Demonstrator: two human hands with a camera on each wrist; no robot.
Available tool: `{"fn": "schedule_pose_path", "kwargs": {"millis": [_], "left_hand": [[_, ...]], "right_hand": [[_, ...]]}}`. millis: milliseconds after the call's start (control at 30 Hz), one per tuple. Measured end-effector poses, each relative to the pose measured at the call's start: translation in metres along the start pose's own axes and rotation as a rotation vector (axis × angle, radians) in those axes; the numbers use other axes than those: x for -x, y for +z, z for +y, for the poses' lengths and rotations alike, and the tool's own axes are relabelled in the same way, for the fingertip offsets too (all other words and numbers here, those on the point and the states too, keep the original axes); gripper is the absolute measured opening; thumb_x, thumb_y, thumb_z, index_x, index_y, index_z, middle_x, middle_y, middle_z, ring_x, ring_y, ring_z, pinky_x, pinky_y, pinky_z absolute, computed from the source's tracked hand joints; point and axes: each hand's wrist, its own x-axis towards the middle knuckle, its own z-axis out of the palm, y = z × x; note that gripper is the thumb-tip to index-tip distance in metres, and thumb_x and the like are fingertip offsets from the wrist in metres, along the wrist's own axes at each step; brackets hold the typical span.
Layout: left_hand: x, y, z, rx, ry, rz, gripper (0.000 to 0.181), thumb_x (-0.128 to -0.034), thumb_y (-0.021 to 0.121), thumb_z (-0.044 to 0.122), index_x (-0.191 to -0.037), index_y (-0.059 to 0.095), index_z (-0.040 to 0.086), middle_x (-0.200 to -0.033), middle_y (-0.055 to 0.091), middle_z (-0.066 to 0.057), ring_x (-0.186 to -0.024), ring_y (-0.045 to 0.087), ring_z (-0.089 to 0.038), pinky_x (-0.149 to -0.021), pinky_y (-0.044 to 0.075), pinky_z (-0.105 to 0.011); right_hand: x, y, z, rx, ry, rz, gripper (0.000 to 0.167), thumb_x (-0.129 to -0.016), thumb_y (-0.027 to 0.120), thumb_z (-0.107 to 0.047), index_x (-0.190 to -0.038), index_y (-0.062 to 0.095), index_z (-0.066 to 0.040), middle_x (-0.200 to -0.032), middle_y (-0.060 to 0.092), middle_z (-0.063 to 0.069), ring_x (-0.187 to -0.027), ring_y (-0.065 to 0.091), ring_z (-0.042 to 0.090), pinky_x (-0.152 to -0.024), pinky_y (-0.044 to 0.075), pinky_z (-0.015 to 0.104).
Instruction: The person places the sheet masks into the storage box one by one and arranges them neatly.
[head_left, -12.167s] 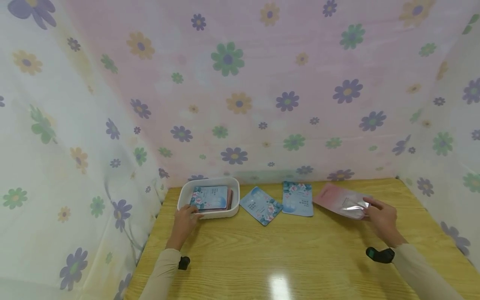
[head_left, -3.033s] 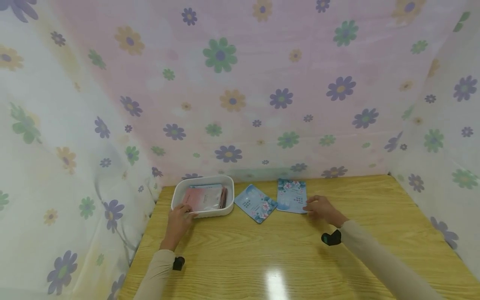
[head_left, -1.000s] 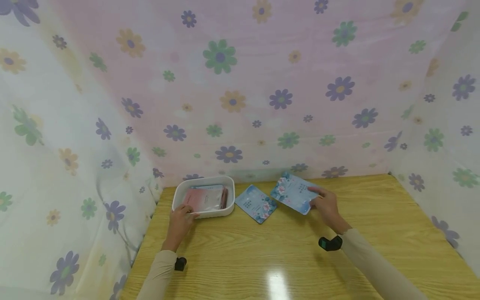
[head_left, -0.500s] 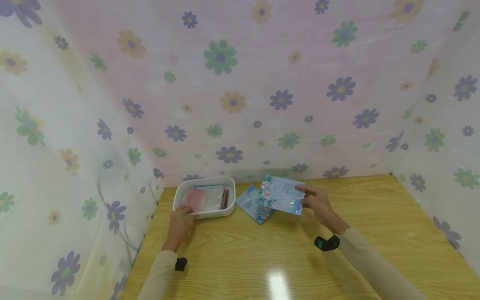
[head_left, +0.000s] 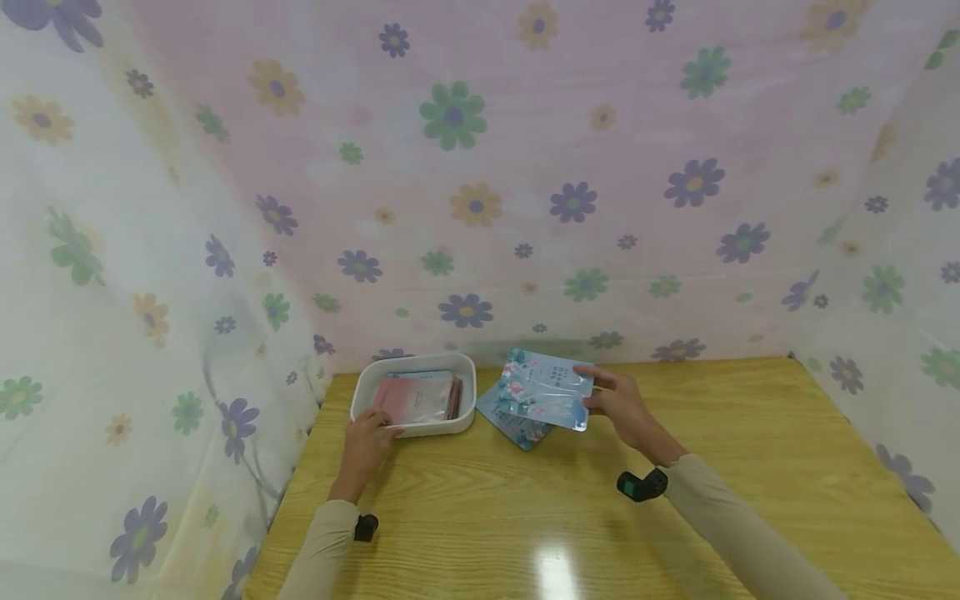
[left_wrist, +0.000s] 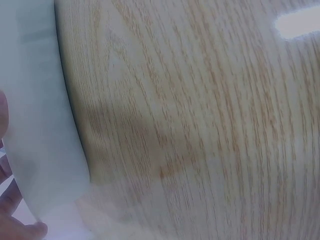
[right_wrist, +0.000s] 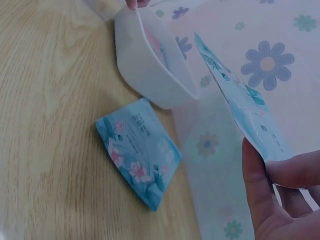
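A blue sachet with a floral print [head_left: 546, 388] is pinched at its right edge between the thumb and fingers of my right hand [head_left: 622, 407]. It is raised off the table and tilted, as the right wrist view shows. Below it lies a second blue floral sachet [right_wrist: 139, 152], flat on the table and partly covered in the head view. My left hand [head_left: 367, 442] grips the front left rim of a white plastic basket [head_left: 438, 427]. Inside the basket a pink-and-white sachet [head_left: 412, 400] lies uppermost, over a blue one and several others.
The wooden table [head_left: 480, 517] reaches back to a flower-printed cloth [head_left: 495, 275] hung behind and at both sides. The basket stands at the table's back left, close to the cloth. A small black device [head_left: 642, 485] sits at the right wrist.
The pink sachet that was in my right hand earlier now lies in the basket. My right hand has since lifted a blue sachet and moved it left, over the other one.
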Motion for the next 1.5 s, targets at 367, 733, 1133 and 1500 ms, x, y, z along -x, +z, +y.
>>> {"fn": "schedule_pose_path", "kwargs": {"millis": [367,733,1133,1500], "left_hand": [[-0.001,-0.003,-0.001,-0.005,-0.012,-0.012,0.022,-0.0696,0.084,0.011,-0.073,0.062,0.008,-0.078,0.061,-0.007,-0.075,0.059,-0.027,-0.083,0.03,-0.074],[-0.006,-0.003,0.004,0.015,0.003,-0.003,0.022,-0.0684,0.084,0.009,-0.073,0.063,0.007,-0.076,0.059,-0.007,-0.073,0.058,-0.028,-0.081,0.035,-0.069],[-0.003,-0.001,0.001,0.025,-0.007,-0.007,0.022,-0.0668,0.085,0.009,-0.072,0.063,0.006,-0.074,0.06,-0.008,-0.068,0.056,-0.025,-0.067,0.036,-0.052],[-0.004,-0.002,-0.001,0.021,-0.041,-0.033,0.02,-0.0703,0.083,0.013,-0.072,0.064,0.006,-0.075,0.059,-0.006,-0.07,0.056,-0.024,-0.068,0.035,-0.048]], "right_hand": [[-0.02,0.026,-0.001,-0.009,0.001,-0.041,0.057,-0.084,0.051,0.015,-0.138,0.046,-0.002,-0.137,0.044,0.025,-0.093,0.061,0.022,-0.071,0.052,0.033],[-0.041,0.056,-0.007,-0.01,0.037,-0.063,0.056,-0.083,0.052,0.015,-0.135,0.051,-0.006,-0.132,0.051,0.021,-0.084,0.059,0.02,-0.064,0.048,0.032],[-0.062,0.089,-0.004,0.003,0.051,-0.101,0.056,-0.081,0.052,0.015,-0.131,0.055,-0.009,-0.103,0.057,0.008,-0.096,0.058,0.028,-0.068,0.049,0.038],[-0.078,0.119,0.01,-0.023,0.064,-0.124,0.053,-0.081,0.051,0.016,-0.129,0.056,-0.006,-0.09,0.055,0.007,-0.088,0.056,0.026,-0.065,0.048,0.035]]}}
